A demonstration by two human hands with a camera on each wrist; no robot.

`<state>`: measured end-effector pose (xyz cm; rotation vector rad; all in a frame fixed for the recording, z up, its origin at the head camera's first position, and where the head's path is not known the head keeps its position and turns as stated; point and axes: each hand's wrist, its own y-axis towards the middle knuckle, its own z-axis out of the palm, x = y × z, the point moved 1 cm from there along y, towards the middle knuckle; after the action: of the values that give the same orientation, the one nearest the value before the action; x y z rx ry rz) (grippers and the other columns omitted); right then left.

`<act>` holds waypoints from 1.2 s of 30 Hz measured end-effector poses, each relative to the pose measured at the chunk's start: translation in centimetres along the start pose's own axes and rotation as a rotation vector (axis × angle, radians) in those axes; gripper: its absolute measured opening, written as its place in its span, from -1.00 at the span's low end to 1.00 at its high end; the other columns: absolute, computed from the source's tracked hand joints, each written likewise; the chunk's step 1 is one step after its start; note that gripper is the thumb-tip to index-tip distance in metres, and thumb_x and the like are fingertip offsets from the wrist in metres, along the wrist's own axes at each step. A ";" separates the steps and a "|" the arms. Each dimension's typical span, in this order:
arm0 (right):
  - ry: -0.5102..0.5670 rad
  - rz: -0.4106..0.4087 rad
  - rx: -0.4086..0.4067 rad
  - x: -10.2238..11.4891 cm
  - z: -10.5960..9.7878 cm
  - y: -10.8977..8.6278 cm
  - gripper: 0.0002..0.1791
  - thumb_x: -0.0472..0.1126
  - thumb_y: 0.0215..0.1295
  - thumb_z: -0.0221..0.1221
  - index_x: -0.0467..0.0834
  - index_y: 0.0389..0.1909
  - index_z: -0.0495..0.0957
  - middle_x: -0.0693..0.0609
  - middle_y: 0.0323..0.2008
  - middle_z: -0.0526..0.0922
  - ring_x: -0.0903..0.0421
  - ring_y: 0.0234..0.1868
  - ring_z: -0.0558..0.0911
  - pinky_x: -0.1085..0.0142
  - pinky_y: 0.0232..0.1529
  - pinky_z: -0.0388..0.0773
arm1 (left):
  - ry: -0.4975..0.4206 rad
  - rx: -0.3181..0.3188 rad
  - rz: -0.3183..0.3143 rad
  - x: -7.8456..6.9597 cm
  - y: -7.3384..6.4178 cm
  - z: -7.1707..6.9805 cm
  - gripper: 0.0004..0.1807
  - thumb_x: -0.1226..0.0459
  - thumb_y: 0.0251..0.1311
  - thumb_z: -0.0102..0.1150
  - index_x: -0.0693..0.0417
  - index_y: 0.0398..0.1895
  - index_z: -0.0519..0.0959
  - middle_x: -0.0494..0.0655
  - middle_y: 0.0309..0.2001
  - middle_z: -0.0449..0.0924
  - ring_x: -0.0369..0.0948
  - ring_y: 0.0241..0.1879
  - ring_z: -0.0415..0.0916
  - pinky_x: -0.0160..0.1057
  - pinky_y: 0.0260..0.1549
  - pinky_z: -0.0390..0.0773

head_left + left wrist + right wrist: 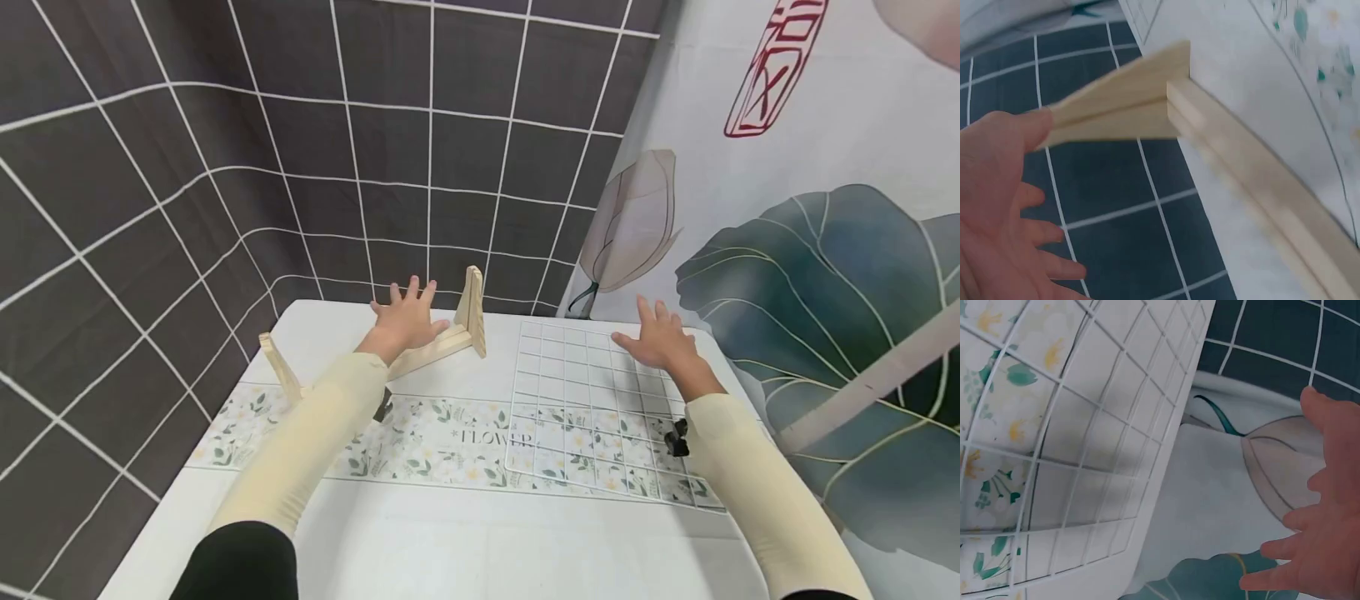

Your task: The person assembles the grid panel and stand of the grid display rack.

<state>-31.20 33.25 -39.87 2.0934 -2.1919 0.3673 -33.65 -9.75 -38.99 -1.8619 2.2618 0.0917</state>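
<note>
A pale wooden stand [471, 315] with a long bar and tapered end pieces rests toward the back left of the table. My left hand [407, 322] is over its bar with fingers spread. In the left wrist view the thumb overlaps the tip of one end piece [1116, 103]; whether they touch I cannot tell. The left sleeve hides part of the bar. On the right lies a white wire grid panel [591, 408]. Near its far right corner my right hand [663, 340] is held with spread fingers, gripping nothing; the right wrist view shows this hand [1329, 506] beside the panel.
A floral runner [442, 467] printed with "FLOWER" crosses the white table [420, 533]. Small black clips [677, 438] show by the right sleeve, and another black piece [383, 406] by the left. A dark checked curtain [390, 142] and a leaf-printed cloth [825, 317] hang around the table.
</note>
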 end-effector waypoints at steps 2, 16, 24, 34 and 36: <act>0.004 0.015 -0.011 -0.4 0.1 -0.2 0.08 0.26 0.43 0.03 -0.20 0.63 -0.35 -0.51 0.56 -0.27 -0.59 0.52 -0.14 -0.56 0.34 0.02 | -0.025 0.000 -0.002 -0.7 -0.2 0.4 -0.10 -0.14 0.43 -0.02 -0.01 0.67 -0.10 0.24 0.65 -0.19 0.42 0.57 -0.18 0.62 0.30 0.08; 0.062 0.165 0.015 -3.7 2.6 -1.1 0.05 0.05 0.42 0.12 -0.42 0.57 -0.28 -0.67 0.41 -0.03 -0.67 0.36 0.12 -0.47 0.28 0.26 | -0.119 -0.016 -0.014 -4.4 -0.7 4.8 -0.28 0.04 0.40 0.12 0.21 0.50 0.24 0.29 0.23 0.43 0.20 0.10 0.56 0.16 0.02 0.65; 0.096 0.243 0.056 -5.5 4.8 -1.5 0.05 0.06 0.42 0.10 -0.44 0.56 -0.30 -0.69 0.41 -0.09 -0.68 0.38 0.08 -0.48 0.30 0.23 | -0.192 0.017 -0.025 -7.0 -0.9 6.9 -0.34 0.07 0.37 0.11 0.36 0.37 0.38 0.28 0.15 0.46 0.15 0.02 0.58 0.11 0.01 0.66; 0.127 0.344 0.094 -7.0 6.3 -2.5 0.01 0.09 0.43 0.06 -0.49 0.54 -0.21 -0.68 0.38 -0.05 -0.65 0.36 0.11 -0.44 0.29 0.27 | -0.238 0.107 -0.044 -10.4 -0.9 10.3 -0.23 -0.03 0.40 0.10 0.38 0.43 0.28 0.30 0.24 0.41 0.11 0.01 0.58 0.03 0.06 0.63; 0.137 0.373 0.097 -7.2 6.6 -2.6 0.02 0.09 0.42 0.07 -0.49 0.54 -0.20 -0.67 0.38 -0.03 -0.63 0.36 0.11 -0.43 0.29 0.27 | -0.243 0.112 -0.048 -11.1 -0.8 10.9 -0.25 -0.04 0.39 0.11 0.36 0.40 0.31 0.31 0.22 0.43 0.12 0.03 0.57 0.04 0.07 0.62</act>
<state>-27.54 38.61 -47.59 1.6331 -2.5190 0.6357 -29.51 2.70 -47.37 -1.7431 2.0164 0.1697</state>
